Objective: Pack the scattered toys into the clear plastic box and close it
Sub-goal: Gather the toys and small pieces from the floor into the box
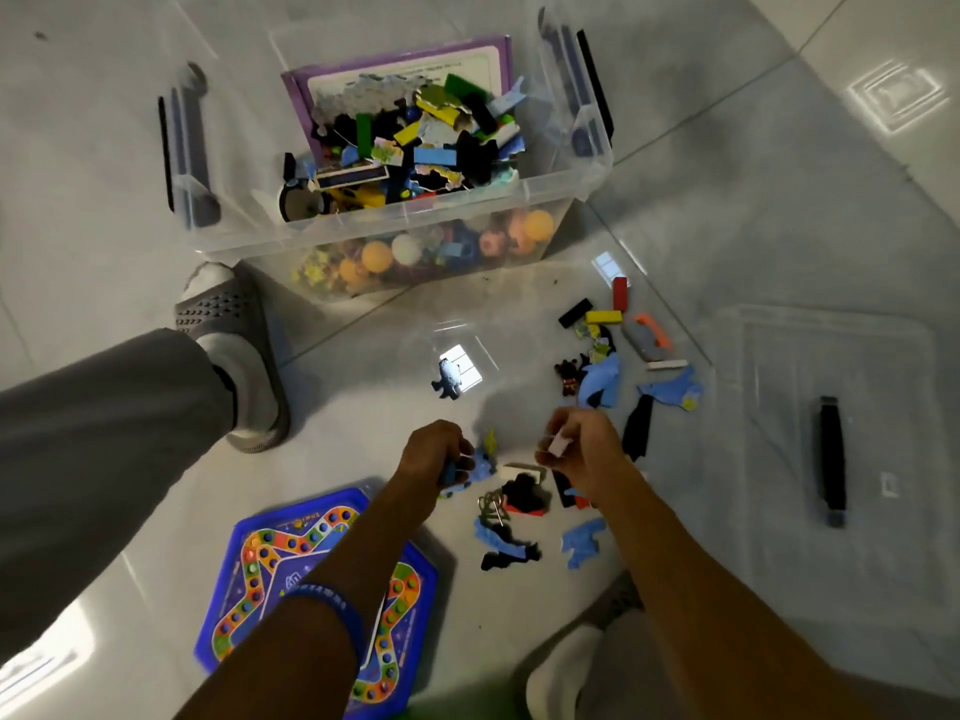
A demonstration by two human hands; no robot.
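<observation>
1. While both arms reached down over the floor (pixel 727 210), the left hand (pixel 434 454) had its fingers curled round a bunch of blue pieces (pixel 480 467), gripping them just above the tiles.
2. The right hand (pixel 582 449) pinched a small white piece (pixel 560 445) between thumb and curled fingers.
3. The box (pixel 395 220) stood open on the floor beyond the hands, its long axis running left to right and slightly tilted, with dark latches at both ends.
4. Its clear walls showed orange and white balls at the bottom, with a heap of coloured blocks and puzzle pieces and a purple tray above.
5. The lid (pixel 779 433) lay flat on the floor at right, apart from the box.
6. Loose toys (pixel 597 376) lay scattered between lid and hands; a game board (pixel 270 563) lay under the left forearm.
</observation>
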